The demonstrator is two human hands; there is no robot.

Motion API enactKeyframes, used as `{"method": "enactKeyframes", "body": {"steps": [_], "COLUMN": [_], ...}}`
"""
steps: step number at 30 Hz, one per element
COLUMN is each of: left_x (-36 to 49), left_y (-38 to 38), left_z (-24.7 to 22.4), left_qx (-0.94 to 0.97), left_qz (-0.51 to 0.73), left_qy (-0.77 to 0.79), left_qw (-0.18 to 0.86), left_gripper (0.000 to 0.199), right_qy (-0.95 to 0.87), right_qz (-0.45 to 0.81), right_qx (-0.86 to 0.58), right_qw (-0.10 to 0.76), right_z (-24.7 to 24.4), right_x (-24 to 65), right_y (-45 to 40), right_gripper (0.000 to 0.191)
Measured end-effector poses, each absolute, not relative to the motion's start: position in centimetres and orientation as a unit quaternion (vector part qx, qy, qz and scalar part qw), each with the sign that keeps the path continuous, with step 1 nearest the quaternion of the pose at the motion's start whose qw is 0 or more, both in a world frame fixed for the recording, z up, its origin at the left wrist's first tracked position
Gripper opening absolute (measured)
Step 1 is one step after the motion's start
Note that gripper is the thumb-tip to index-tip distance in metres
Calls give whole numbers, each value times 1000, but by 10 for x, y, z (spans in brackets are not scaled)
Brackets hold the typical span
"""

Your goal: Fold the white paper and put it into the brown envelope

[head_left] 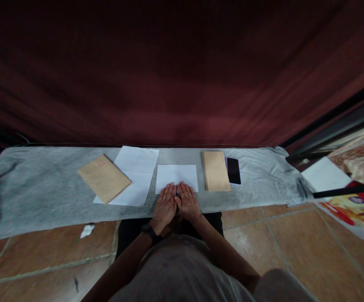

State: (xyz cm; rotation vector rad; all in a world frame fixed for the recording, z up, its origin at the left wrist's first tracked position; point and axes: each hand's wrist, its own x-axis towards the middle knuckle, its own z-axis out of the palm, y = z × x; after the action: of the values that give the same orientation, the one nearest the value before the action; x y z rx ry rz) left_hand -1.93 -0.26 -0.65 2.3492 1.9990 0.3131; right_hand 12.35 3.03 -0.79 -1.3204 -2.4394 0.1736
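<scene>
A white sheet of paper [176, 174], smaller than the sheets to its left, lies flat in front of me on the grey cloth. My left hand [166, 203] rests flat on its near edge, fingers stretched out and pointing away from me. Beside it, my right hand [188, 202] lies flat on the same edge, its thumb touching or nearly touching the left one. On the left, a brown envelope [104, 178] sits tilted over larger white sheets [139, 170]. To the right is a stack of brown envelopes [216, 172].
A dark-screened phone [234, 171] lies right of the envelope stack. The grey cloth [49, 180] covers a long narrow table. Behind it hangs a dark red curtain [175, 84]. A colourful box [356, 209] and a black bar [348, 190] are at the far right.
</scene>
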Motion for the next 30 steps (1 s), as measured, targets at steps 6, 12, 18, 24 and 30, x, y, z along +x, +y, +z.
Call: {"method": "enactKeyframes", "body": {"steps": [6,12,18,24,30], "left_x": [-33,-44,-48,-33,-13], "left_y": [-12,-21,-26,-19,-9], "left_z": [-4,-5,-3,4,5], "left_qx": [730,714,699,703,757], "left_qz": [131,150,160,150,115], "left_qy": [671,684,697,695,642], "left_qw": [16,13,8,11,42], "left_gripper": [61,64,64,62,60], "right_qy": [-855,-844,-838,-831,-865], "right_qz": [38,28,22,47,84], "right_qx": [-490,-510,-518,-523,-463], "right_qw": [166,162,174,183,172], "right_z": [-11,-13,-13,-3,-2], "right_x": [151,172,182,160,135], "right_y": [34,30,27,27,21], "right_gripper": [59,63,63,58,54]}}
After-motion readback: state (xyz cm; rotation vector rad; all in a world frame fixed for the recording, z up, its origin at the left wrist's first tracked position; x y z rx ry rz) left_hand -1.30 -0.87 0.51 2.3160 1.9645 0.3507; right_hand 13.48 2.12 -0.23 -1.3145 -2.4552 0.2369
